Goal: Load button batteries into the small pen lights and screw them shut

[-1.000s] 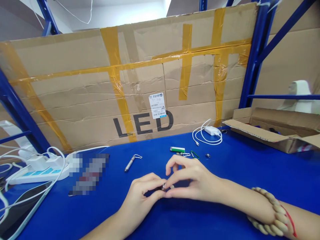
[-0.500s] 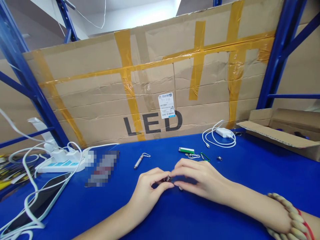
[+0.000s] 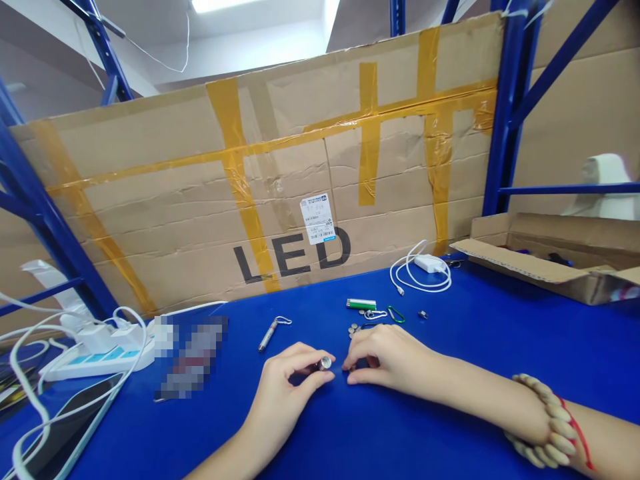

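Note:
My left hand point(image 3: 293, 383) pinches a small dark cylinder point(image 3: 324, 364), whose round metallic open end faces toward the right. Just to its right, my right hand point(image 3: 385, 360) has its fingertips drawn together low over the blue table; a small thing between them is too hidden to name. Small round silver discs point(image 3: 353, 329) lie beyond the right fingers. Farther back are a green and silver cylinder point(image 3: 361, 304), a silver clip point(image 3: 376, 315) and a green carabiner point(image 3: 397, 315). A slim silver penlight with a clip point(image 3: 268, 335) rests beyond my left hand.
A white power strip point(image 3: 100, 360) with cables and a phone point(image 3: 75, 427) are at the left. A white charger point(image 3: 429, 264) with its cable lies at the back, near an open cardboard box point(image 3: 525, 267). A tiny metal part point(image 3: 423, 315) sits at right. Cardboard point(image 3: 175, 220) stands behind.
My hands have moved apart, and the cylinder's open end now shows in my left hand. My right fingertips have closed together lower down. The camera view has shifted right.

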`<action>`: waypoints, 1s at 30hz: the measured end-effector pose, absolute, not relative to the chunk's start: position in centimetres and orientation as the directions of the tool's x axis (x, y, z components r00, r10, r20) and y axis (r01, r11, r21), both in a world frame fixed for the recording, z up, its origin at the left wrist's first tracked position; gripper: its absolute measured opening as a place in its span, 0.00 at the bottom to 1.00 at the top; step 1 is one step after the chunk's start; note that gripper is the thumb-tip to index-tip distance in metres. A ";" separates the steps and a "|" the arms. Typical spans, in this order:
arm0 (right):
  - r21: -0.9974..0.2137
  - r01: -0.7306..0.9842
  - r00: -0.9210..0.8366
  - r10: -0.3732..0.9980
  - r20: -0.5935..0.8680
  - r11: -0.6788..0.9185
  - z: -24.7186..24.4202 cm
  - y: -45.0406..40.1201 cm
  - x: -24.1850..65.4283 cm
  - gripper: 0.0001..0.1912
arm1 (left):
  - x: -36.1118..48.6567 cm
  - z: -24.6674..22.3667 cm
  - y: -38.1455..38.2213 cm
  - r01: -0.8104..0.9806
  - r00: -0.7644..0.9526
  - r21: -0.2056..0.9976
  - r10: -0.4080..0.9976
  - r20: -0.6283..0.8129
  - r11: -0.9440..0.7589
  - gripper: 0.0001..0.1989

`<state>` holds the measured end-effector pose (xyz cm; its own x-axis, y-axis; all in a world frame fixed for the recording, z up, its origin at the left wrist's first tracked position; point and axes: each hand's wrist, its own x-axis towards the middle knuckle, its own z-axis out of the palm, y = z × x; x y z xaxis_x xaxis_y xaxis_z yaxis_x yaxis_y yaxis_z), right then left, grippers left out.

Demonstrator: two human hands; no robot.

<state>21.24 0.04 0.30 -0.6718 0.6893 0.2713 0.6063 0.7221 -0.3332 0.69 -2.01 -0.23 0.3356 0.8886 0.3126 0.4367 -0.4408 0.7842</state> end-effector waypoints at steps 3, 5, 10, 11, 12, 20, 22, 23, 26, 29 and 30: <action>-0.349 0.602 -0.671 0.692 0.268 0.718 0.5 0.0 21.4 0.08 | 0.8 -0.3 -2.1 0.428 0.339 0.787 0.887 0.315 -0.443 0.06; -0.360 0.588 -0.677 0.685 0.271 0.724 0.6 -0.1 21.4 0.07 | 0.8 -0.4 -2.1 0.418 0.344 0.792 0.884 0.316 -0.445 0.06; -0.361 0.604 -0.661 0.700 0.271 0.710 0.5 -0.1 21.3 0.07 | 0.9 -0.3 -2.2 0.410 0.345 0.802 0.888 0.305 -0.435 0.06; -0.363 0.618 -0.651 0.713 0.262 0.697 0.5 -0.1 21.4 0.08 | 0.9 -0.3 -2.2 0.416 0.344 0.799 0.888 0.304 -0.435 0.06; -0.366 0.633 -0.639 0.727 0.250 0.682 0.5 -0.1 21.4 0.08 | 0.9 -0.2 -2.2 0.424 0.344 0.792 0.887 0.307 -0.439 0.06; -0.423 0.668 -0.569 0.787 0.239 0.612 0.0 0.2 21.3 0.08 | 0.9 -0.2 -2.2 0.462 0.337 0.772 0.892 0.302 -0.436 0.07; -0.451 0.665 -0.556 0.798 0.233 0.595 -0.2 0.3 21.3 0.08 | 0.9 -0.2 -2.2 0.466 0.336 0.774 0.895 0.294 -0.429 0.07; -0.461 0.665 -0.549 0.803 0.231 0.588 -0.2 0.3 21.3 0.07 | 1.0 -0.2 -2.2 0.468 0.337 0.773 0.895 0.292 -0.428 0.07; -0.474 0.671 -0.528 0.817 0.234 0.570 -0.2 0.3 21.3 0.06 | 1.0 -0.1 -2.2 0.478 0.335 0.768 0.897 0.289 -0.426 0.07; -0.459 0.671 -0.536 0.809 0.243 0.582 0.1 0.0 21.3 0.05 | 1.0 -0.2 -2.3 0.478 0.337 0.758 0.889 0.309 -0.444 0.06; -0.445 0.671 -0.546 0.801 0.246 0.594 0.2 -0.1 21.3 0.05 | 0.9 -0.2 -2.3 0.479 0.345 0.749 0.883 0.319 -0.458 0.06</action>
<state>21.33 -0.10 0.24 -0.5462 0.8008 0.2459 0.6706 0.5939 -0.4445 0.92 -2.26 -0.18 0.3447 0.8829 0.3190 0.4789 -0.4576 0.7492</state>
